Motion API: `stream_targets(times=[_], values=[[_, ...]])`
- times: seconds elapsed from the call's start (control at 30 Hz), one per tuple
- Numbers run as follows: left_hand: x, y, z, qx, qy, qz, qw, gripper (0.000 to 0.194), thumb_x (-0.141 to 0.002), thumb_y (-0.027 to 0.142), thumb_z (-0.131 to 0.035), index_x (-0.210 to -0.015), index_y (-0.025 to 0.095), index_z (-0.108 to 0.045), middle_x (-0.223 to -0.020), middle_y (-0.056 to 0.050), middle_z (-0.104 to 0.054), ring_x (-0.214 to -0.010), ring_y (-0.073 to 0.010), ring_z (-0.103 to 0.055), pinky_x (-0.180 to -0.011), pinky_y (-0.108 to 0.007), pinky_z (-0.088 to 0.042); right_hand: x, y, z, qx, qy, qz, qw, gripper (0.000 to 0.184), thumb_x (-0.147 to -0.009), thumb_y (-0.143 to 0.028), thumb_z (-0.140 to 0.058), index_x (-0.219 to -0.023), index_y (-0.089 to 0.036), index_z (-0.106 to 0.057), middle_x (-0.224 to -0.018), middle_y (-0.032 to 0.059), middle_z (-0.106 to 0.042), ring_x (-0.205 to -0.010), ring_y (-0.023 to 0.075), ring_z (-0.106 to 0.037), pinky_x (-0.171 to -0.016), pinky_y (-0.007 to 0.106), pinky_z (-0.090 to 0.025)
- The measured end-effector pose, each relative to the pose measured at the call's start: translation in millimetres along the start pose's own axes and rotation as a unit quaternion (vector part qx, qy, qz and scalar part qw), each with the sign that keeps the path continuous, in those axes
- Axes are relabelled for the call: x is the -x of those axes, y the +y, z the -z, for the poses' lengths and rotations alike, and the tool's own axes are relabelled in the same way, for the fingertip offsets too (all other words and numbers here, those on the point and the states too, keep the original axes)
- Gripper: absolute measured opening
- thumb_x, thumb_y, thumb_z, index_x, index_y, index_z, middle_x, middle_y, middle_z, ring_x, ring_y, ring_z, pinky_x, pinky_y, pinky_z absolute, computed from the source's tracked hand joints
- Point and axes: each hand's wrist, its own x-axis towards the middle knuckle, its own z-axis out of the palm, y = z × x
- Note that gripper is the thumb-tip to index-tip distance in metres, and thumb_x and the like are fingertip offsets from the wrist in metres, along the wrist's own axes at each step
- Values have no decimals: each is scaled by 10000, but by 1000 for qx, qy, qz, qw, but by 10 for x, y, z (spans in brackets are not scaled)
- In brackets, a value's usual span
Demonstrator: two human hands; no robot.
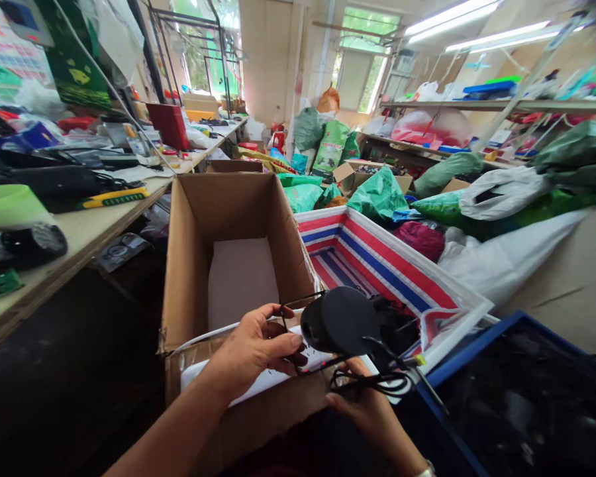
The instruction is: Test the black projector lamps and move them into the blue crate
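I hold a round black device (342,319) with a thin black cable (372,379) over the near edge of an open cardboard box (195,225). My right hand (362,403) grips it from below, fingers curled around the body and the bundled cable. My left hand (256,346) pinches the thin black wire at the device's left side. A white sheet (242,277) lies at the bottom of the box.
A red, white and blue striped bag (377,262) stands open to the right of the box. A blue crate (521,391) of dark parts is at lower right. A cluttered workbench (84,228) runs along the left. Green and white sacks (481,192) pile behind.
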Motion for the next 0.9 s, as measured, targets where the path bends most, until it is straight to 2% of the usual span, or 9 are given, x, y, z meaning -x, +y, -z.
stream_targets(times=[0.1,0.2,0.27,0.37,0.43,0.5,0.6,0.7,0.9], values=[[48,59,16,19,-3,-18,1000,465,-627,277,-816,-958,154,-512,-703,-22,-677,-617,-181,-665,-534,-315,-580,-134,-55,-1,76,-38,25,996,146,-678,-378,-669,-751,-251,-671,-834,44,-638,-764,223,-602,-709,366,-509],[127,172,99,19,30,-59,998,469,-636,275,-816,-958,162,-495,-709,-34,-696,-640,-205,-683,-544,-327,-583,-198,-10,111,119,-34,-11,992,172,-624,-389,-683,-620,-228,-624,-678,37,-615,-637,217,-577,-629,372,-493],[183,253,172,22,63,-87,994,484,-637,275,-817,-969,169,-480,-702,-40,-705,-649,-227,-692,-542,-335,-582,-197,13,191,121,-17,-30,992,260,-699,-453,-621,-595,-216,-597,-614,42,-601,-601,214,-571,-607,369,-482],[247,347,259,47,96,-110,988,496,-635,243,-814,-989,179,-473,-715,-42,-717,-676,-247,-703,-558,-346,-585,-170,-49,244,95,0,-66,993,383,-809,-543,-493,-720,-193,-622,-557,32,-587,-526,189,-564,-534,330,-473],[274,380,291,69,100,-117,986,478,-641,222,-805,-986,183,-476,-726,-44,-724,-683,-241,-706,-573,-341,-585,-173,-134,220,35,22,-94,995,452,-797,-586,-510,-908,-167,-638,-585,29,-610,-537,190,-590,-529,323,-493],[291,386,309,88,102,-129,982,450,-649,208,-795,-969,187,-479,-729,-43,-729,-682,-230,-706,-579,-334,-584,-211,-210,155,-23,41,-96,994,490,-768,-586,-569,-994,-157,-633,-620,31,-635,-576,194,-619,-582,333,-522],[311,353,331,104,112,-134,979,440,-651,194,-791,-963,184,-481,-718,-37,-729,-670,-218,-703,-576,-326,-583,-318,-261,30,-55,36,-58,996,403,-791,-518,-592,-990,-171,-638,-752,57,-680,-676,196,-660,-697,347,-545],[334,301,354,109,116,-128,979,461,-644,195,-799,-975,178,-478,-715,-32,-724,-668,-213,-701,-576,-317,-582,-426,-249,-70,-49,30,-11,998,341,-824,-471,-568,-1000,-187,-631,-879,76,-688,-728,196,-677,-705,343,-567],[338,226,381,109,123,-122,979,499,-634,229,-816,-982,182,-461,-714,-32,-715,-669,-235,-700,-583,-346,-580,-478,-210,-131,-5,36,60,998,289,-800,-455,-593,-901,-188,-638,-899,78,-678,-808,202,-663,-711,322,-563]])
